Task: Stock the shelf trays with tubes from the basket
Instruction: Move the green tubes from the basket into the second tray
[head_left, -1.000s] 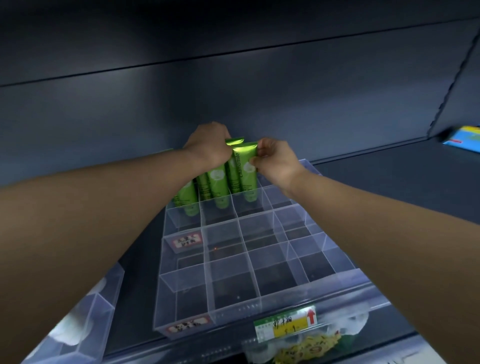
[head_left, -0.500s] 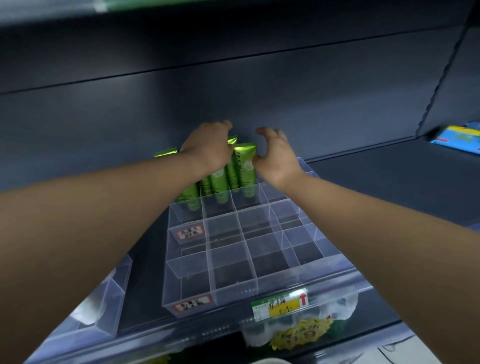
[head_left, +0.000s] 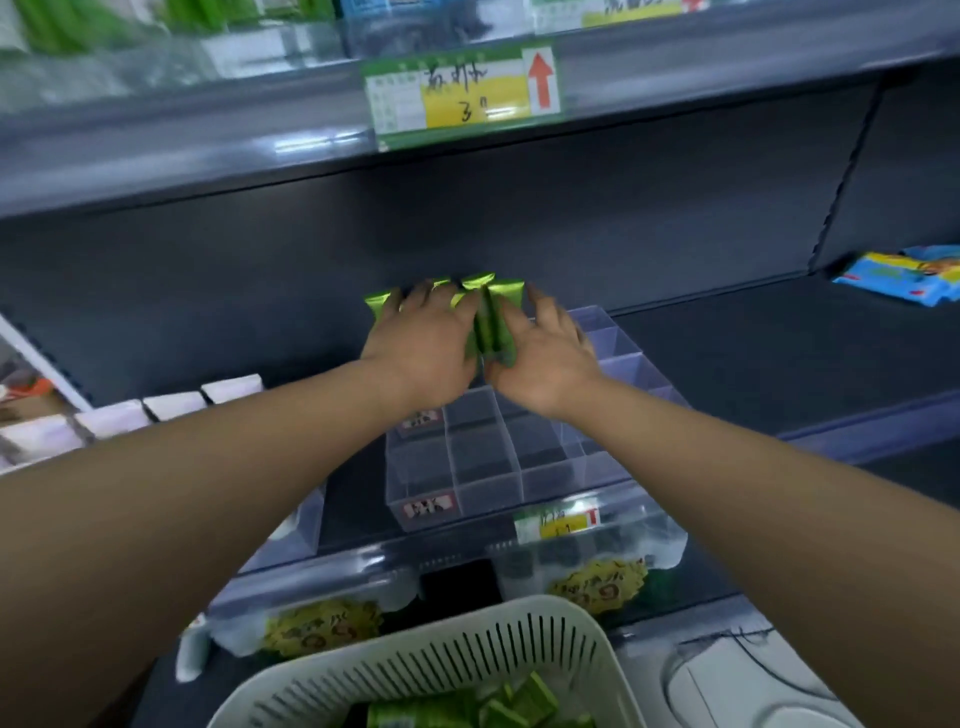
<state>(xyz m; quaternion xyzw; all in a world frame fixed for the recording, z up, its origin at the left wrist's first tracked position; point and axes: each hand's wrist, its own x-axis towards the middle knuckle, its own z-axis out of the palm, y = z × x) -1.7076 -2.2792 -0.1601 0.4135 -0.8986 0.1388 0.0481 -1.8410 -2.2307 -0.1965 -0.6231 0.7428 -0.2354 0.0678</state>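
Lower halves of the green tubes (head_left: 491, 330) hidden behind both hands; only crimped tops and a dark strip between the palms visible, count not readable. Upright in the back row of the clear divided tray (head_left: 485, 470), close against the dark rear panel (head_left: 571, 234). Left hand (head_left: 421, 348) laid over the tube tops, fingers stretched and slightly spread, touching rather than clasping. Right hand (head_left: 545, 358) flat against the right side of the cluster, fingers straight, tips smeared by blur. Back-row cells covered by hands and wrists; front cells in plain view below. Upper shelf edge (head_left: 208, 140) and its price tag (head_left: 462, 93) well above the hands. Dark shelf board (head_left: 753, 358) open to the right as far as a blue packet (head_left: 904, 278), cut off at the frame edge. White boxes (head_left: 171, 405) well to the left, second clear tray (head_left: 296, 535) mostly behind the left forearm. Slotted basket (head_left: 441, 631) cropped at the bottom, green packs (head_left: 431, 719) inside, barely legible.
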